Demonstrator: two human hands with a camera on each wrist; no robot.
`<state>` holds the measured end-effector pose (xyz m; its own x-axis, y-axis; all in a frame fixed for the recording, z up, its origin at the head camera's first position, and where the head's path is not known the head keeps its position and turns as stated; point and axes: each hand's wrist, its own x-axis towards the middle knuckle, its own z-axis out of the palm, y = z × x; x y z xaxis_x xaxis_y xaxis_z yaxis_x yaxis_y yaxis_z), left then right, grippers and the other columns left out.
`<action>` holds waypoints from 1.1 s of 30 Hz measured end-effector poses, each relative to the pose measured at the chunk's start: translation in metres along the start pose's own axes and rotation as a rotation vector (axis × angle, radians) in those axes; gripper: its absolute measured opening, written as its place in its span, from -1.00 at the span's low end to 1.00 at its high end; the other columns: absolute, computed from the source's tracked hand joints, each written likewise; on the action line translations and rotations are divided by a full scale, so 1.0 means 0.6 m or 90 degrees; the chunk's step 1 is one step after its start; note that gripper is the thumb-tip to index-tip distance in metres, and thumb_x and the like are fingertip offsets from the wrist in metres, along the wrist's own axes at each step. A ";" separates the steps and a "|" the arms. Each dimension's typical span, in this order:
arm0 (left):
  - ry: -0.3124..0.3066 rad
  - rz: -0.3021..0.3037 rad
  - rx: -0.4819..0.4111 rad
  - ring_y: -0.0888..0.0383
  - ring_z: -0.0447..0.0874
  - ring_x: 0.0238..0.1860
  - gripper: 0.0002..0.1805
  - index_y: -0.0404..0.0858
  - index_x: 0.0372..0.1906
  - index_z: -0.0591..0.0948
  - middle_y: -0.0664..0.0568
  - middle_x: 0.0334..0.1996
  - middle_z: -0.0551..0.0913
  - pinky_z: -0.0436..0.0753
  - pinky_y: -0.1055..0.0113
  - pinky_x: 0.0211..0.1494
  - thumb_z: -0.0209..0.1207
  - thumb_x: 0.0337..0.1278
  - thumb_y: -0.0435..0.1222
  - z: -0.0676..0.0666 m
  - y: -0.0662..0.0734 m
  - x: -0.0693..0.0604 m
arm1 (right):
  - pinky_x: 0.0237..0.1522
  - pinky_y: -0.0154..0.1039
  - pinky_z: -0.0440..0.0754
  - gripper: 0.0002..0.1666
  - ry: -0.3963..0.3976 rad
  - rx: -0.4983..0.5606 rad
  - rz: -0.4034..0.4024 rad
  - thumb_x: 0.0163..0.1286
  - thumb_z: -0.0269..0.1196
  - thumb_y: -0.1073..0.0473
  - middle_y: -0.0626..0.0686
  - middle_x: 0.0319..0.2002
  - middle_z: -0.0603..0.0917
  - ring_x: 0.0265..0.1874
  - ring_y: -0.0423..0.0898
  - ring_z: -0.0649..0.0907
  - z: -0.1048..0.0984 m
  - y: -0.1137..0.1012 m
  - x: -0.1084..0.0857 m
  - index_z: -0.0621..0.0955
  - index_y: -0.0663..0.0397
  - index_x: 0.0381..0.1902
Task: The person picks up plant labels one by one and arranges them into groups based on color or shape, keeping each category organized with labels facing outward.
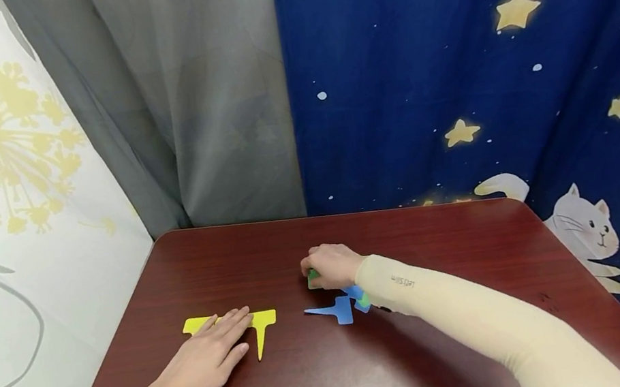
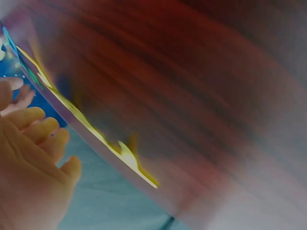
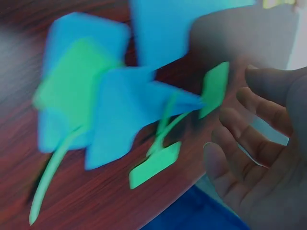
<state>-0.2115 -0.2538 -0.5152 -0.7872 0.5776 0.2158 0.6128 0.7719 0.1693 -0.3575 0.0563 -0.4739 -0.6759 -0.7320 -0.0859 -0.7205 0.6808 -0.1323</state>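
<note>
Yellow T-shaped plant labels [image 1: 263, 317] lie on the left of the table, partly hidden under my left hand [image 1: 205, 358]. That hand is palm down above them with its fingers extended. My right hand [image 1: 332, 266] reaches over a green label [image 1: 313, 281] near the middle, fingers bent loosely downward. In the right wrist view a gap shows between these fingers and the green label [image 3: 214, 91]; another green label [image 3: 154, 165] crosses its stem. A blue label [image 1: 343, 311] lies nearer me, and overlapping blue labels [image 3: 120, 112] and a blurred green one [image 3: 76, 76] lie beside it, partly behind my right wrist.
The dark red-brown table [image 1: 270, 249] has rounded far corners. A grey curtain [image 1: 225, 98] and a blue curtain with stars [image 1: 388, 69] hang behind it. On the left stands a white patterned cloth [image 1: 3, 289].
</note>
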 end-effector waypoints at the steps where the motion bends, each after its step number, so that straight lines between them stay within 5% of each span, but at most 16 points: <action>1: -0.005 -0.004 0.002 -0.01 0.31 0.46 -0.41 -0.19 0.46 0.43 -0.02 0.46 0.36 0.26 -0.11 0.46 0.12 0.46 -0.05 0.001 0.004 0.002 | -0.26 -0.26 0.61 -0.74 -0.006 -0.006 -0.003 0.40 0.36 -0.02 -0.04 -0.13 0.65 -0.26 -0.20 0.58 0.000 0.004 -0.006 0.73 -0.15 0.00; 7: -0.025 -0.014 0.017 0.02 0.28 0.47 -0.38 -0.20 0.47 0.41 -0.02 0.48 0.34 0.23 -0.10 0.48 0.12 0.45 -0.03 0.007 0.023 0.012 | -0.29 -0.26 0.60 -0.68 -0.007 -0.021 -0.026 0.32 0.41 -0.09 -0.10 -0.17 0.62 -0.24 -0.19 0.55 -0.002 0.014 -0.046 0.74 -0.18 -0.02; 20: 0.018 -0.004 0.014 -0.05 0.34 0.44 -0.40 -0.28 0.43 0.45 -0.09 0.44 0.39 0.28 -0.14 0.45 0.19 0.40 -0.10 0.020 0.031 0.024 | -0.21 -0.21 0.45 -0.18 0.067 -0.062 -0.051 0.02 0.47 -0.44 -0.05 0.08 0.51 -0.05 -0.09 0.43 0.027 0.014 -0.118 0.68 -0.19 0.17; 25: 0.009 -0.007 0.010 -0.06 0.33 0.45 -0.38 -0.28 0.44 0.43 -0.08 0.45 0.38 0.28 -0.15 0.45 0.20 0.39 -0.10 0.023 0.031 0.024 | -0.14 -0.13 0.40 -0.15 0.079 -0.078 -0.038 0.03 0.42 -0.51 0.03 0.29 0.46 0.15 -0.02 0.40 0.045 0.017 -0.137 0.67 -0.22 0.19; 33: -0.017 -0.016 -0.002 -0.06 0.29 0.47 -0.37 -0.28 0.45 0.42 -0.08 0.47 0.35 0.22 -0.14 0.48 0.18 0.41 -0.09 0.022 0.031 0.027 | -0.15 -0.15 0.43 -0.21 0.081 -0.042 -0.001 0.05 0.42 -0.50 0.01 0.29 0.46 0.11 -0.05 0.40 0.060 0.017 -0.148 0.69 -0.23 0.13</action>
<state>-0.2138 -0.2267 -0.5213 -0.8037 0.5654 0.1853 0.5933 0.7852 0.1772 -0.2992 0.1273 -0.5032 -0.6860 -0.7265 0.0400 -0.7273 0.6831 -0.0661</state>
